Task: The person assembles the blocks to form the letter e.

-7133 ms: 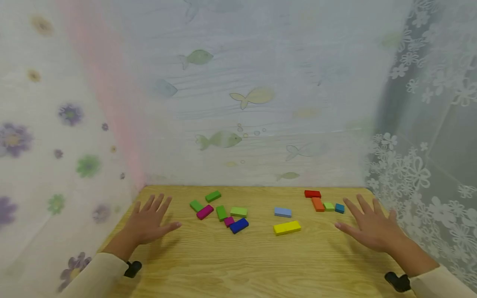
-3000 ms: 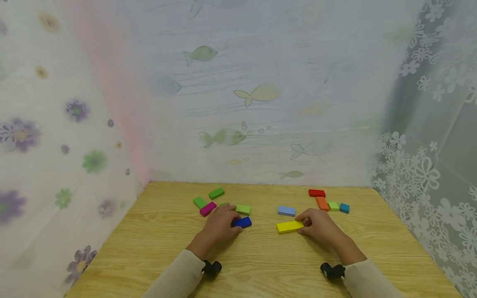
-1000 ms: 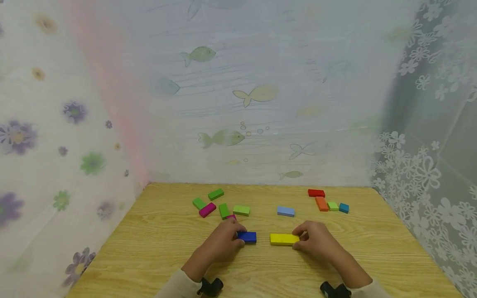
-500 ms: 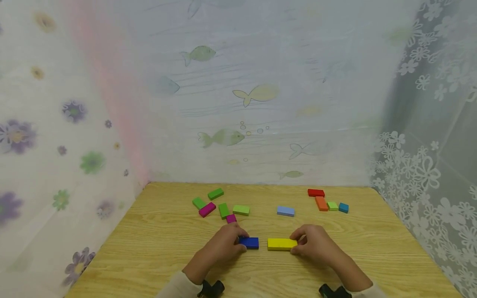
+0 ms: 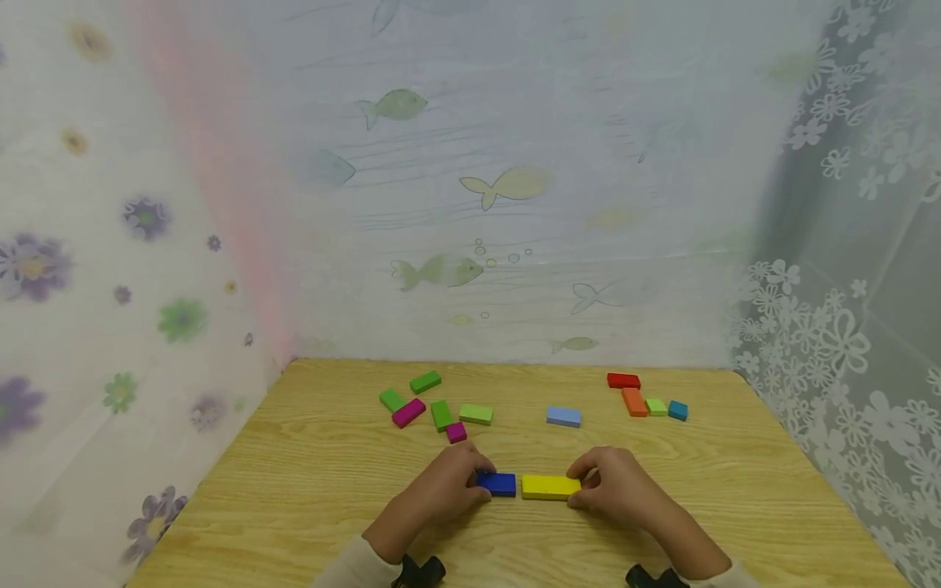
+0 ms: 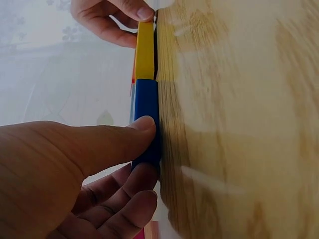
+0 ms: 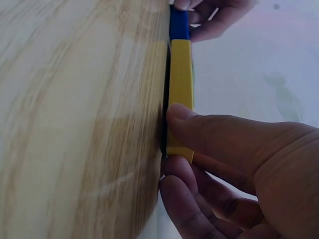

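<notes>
My left hand [image 5: 444, 483] pinches a dark blue rectangular block [image 5: 501, 485] by its left end, thumb on the near side. The right hand [image 5: 613, 483] pinches a longer yellow block [image 5: 547, 487] by its right end. Both blocks lie end to end in one line, low over the wooden table, with a narrow gap between their facing ends in the head view. From the left wrist, the blue block [image 6: 146, 104] and yellow block [image 6: 145, 50] line up along their length. In the right wrist view the yellow block [image 7: 180, 74] hides part of the line behind it.
Behind the left hand lie several green blocks [image 5: 441, 416], a magenta block [image 5: 408, 413] and a small magenta one [image 5: 457, 432]. A light blue block [image 5: 564, 417] lies behind the yellow one. Red [image 5: 623, 380], orange [image 5: 635, 402], lime [image 5: 656, 407] and teal [image 5: 678, 411] blocks sit at the back right.
Both hands came in from the table's sides, took hold of the blue and yellow blocks, straightened them and drew them nearer. Over the last second the gap between the blocks has narrowed.
</notes>
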The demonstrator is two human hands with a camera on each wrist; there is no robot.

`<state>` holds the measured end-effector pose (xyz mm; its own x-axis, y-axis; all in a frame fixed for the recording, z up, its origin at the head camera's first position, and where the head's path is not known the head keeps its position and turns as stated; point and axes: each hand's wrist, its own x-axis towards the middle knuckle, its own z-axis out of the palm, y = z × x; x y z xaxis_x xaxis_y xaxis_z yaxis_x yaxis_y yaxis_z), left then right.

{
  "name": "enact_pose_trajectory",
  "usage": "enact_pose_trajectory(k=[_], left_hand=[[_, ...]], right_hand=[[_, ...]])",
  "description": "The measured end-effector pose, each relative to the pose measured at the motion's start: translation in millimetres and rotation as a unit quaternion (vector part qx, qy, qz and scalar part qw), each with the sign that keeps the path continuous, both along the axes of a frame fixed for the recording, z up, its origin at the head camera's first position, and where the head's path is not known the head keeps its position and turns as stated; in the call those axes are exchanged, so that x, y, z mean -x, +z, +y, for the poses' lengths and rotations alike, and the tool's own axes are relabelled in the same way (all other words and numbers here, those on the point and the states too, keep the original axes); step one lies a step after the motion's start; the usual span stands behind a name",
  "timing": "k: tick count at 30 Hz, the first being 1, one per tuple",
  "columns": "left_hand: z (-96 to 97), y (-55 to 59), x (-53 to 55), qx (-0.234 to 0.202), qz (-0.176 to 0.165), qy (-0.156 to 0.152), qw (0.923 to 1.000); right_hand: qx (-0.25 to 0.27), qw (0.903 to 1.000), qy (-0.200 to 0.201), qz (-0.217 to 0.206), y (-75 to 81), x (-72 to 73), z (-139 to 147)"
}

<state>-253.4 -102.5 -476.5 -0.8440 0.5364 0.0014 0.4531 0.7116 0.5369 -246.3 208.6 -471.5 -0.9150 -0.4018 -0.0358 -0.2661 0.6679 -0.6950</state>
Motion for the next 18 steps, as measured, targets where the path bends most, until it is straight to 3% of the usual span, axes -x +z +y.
enact_pose_trajectory(k=[18], left_hand=[[1.9, -1.5, -1.6, 0.001, 0.008, -0.005, 1.0]], right_hand=[[0.0, 0.9999, 0.009, 0.011, -2.9, 0.0, -5.7]])
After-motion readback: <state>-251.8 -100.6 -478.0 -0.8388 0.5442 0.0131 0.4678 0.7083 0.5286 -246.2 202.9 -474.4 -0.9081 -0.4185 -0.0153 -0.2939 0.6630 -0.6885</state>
